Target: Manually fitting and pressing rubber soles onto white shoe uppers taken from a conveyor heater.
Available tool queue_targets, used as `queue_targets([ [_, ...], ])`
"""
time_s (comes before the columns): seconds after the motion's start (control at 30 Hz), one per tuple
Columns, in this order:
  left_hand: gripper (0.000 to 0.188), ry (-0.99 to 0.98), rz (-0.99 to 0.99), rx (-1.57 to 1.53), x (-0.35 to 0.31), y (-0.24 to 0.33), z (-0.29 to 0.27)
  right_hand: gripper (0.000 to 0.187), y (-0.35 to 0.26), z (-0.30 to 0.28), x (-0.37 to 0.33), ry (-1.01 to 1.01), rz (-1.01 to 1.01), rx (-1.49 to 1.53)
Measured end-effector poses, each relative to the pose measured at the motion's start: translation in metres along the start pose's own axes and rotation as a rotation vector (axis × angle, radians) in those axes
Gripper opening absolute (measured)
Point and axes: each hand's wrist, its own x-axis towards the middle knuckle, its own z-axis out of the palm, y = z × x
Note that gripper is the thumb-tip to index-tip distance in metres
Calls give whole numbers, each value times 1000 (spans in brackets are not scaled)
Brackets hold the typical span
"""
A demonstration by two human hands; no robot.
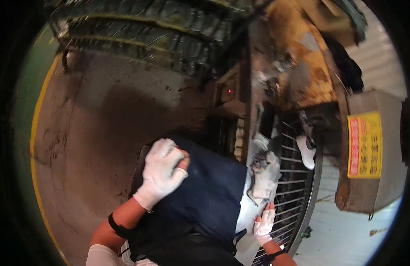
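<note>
My left hand (162, 170), in a white glove that leaves fingertips bare, rests at the left edge of the dark blue apron (209, 181) over my lap. Its fingers curl in, and nothing shows in them. Lower right, my right hand (264, 224) wears a similar glove, its fingers stretched forward and apart from the thumb. Their tips reach the near edge of a crumpled, soiled whitish cloth or glove (266, 179); whether they touch is hard to tell. The cloth lies beside a metal grate (291, 193), with dark grime at its far end.
A white rounded object (306, 153) lies on the grate's right side. Beyond stands a rusty, stained work surface (302, 66). At right is a grey box (373, 106) with a yellow-and-red label (364, 145). Racks of dark parts (147, 37) stand at the back left.
</note>
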Motion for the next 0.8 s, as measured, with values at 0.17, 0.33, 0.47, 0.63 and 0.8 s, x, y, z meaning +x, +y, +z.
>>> queue_targets([
  [0.17, 19, 6, -19, -118, 2, -6, -1, 82, -5, -1, -4, -158, 189, -26],
  [0.33, 27, -99, -90, -234, 5, -20, -7, 80, 0, -8, -4, -301, 295, -112],
  [0.47, 30, -133, -136, -296, 10, -26, -5, 75, 9, -7, -14, -373, 385, -175],
  [0.63, 30, -171, -200, -373, 15, -28, -7, 81, -23, 2, 1, -146, 804, 606],
  [0.8, 30, -193, -177, -364, 17, -28, -5, 68, 19, 10, -30, -220, 243, -297],
])
